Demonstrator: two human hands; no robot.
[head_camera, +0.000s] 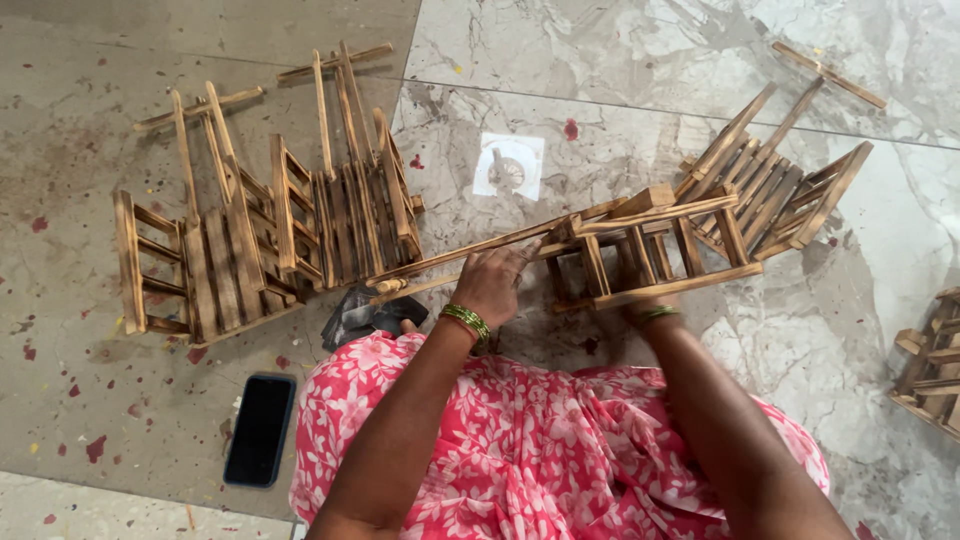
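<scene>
I sit on the floor in a pink flowered garment (560, 450). My left hand (492, 283) grips the long handle sticks of a small wooden slatted cart (640, 250) held above my lap. My right hand (648, 305) is mostly hidden under the cart's frame; it holds the frame from below, with only the wrist and a green bangle showing. A dark crumpled piece of sanding paper or cloth (365, 315) lies just left of my left wrist.
Two finished wooden carts (210, 250) (355, 190) lie on the floor to the left, another (780, 180) at the far right, and part of one more (935, 365) at the right edge. A black phone (260, 428) lies near my left knee. Red spots mark the tiles.
</scene>
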